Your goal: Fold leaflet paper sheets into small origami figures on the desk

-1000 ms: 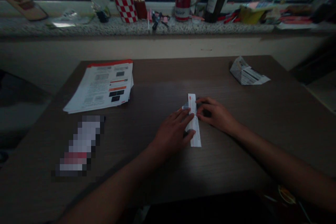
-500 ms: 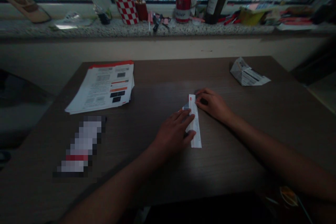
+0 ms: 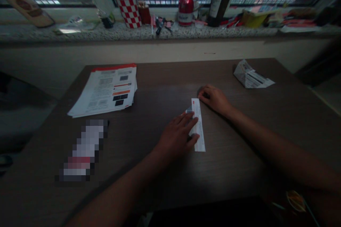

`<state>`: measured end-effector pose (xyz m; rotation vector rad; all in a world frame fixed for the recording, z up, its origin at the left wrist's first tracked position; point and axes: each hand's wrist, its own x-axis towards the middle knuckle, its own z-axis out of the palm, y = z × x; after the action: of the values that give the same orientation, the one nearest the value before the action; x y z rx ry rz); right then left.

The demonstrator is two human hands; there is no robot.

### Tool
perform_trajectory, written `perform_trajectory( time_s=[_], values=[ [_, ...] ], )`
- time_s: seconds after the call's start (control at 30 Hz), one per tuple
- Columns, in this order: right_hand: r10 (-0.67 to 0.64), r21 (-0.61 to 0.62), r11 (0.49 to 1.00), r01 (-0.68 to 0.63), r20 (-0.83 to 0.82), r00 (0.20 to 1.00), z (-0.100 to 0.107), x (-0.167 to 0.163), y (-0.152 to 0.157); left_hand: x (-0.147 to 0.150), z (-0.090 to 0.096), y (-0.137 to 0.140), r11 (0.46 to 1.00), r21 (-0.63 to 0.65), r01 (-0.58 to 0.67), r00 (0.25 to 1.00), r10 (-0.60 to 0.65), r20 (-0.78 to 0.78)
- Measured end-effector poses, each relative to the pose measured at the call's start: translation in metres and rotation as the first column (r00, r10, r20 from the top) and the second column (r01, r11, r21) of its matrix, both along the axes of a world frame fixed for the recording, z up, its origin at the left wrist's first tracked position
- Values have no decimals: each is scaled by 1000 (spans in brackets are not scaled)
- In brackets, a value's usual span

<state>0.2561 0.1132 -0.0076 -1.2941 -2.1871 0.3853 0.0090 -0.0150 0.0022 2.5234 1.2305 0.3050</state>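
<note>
A narrow strip of folded printed paper [image 3: 200, 138], white with a small red mark at its far end, lies lengthwise on the table. A darker printed corner shows along its left side. My left hand [image 3: 177, 133] rests on the strip, its fingers spread and lying over the middle of it, holding it against the tabletop. At the strip's far right corner is my right hand [image 3: 214, 98], its fingers curled in and closed, with nothing visible in them. Whether its fingertips touch the paper's corner I cannot tell.
A stack of printed sheets [image 3: 105, 90] lies at the back left, with a blurred-out phone-shaped item [image 3: 85, 149] nearer me. A folded paper shape [image 3: 253, 76] stands at the back right. The windowsill [image 3: 93, 35] holds a red can [image 3: 185, 10], a dark bottle [image 3: 220, 5] and clutter.
My right hand has slid slightly away from me, to the strip's far corner. My left hand stays on the paper. The whole view has shifted down a little.
</note>
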Motion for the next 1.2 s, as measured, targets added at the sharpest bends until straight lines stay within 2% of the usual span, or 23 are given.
perform_trajectory(
  time_s=[0.17,0.4,0.77,1.2],
  values=[
    [11,-7,1000,-11,-37,999,1,4,-9,1,0,0,1000,4,-2,1000,2,1],
    [118,-12,993,-119,-42,992,2,3,-22,-3,3,6,998,5,-55,998,55,-18],
    [154,-26,988,-154,-14,988,-2,-11,-16,-8,0,10,997,15,-76,997,76,-21],
    [217,-96,972,-215,16,976,1,-6,-23,-7,0,10,997,21,-75,997,75,-9]
  ],
)
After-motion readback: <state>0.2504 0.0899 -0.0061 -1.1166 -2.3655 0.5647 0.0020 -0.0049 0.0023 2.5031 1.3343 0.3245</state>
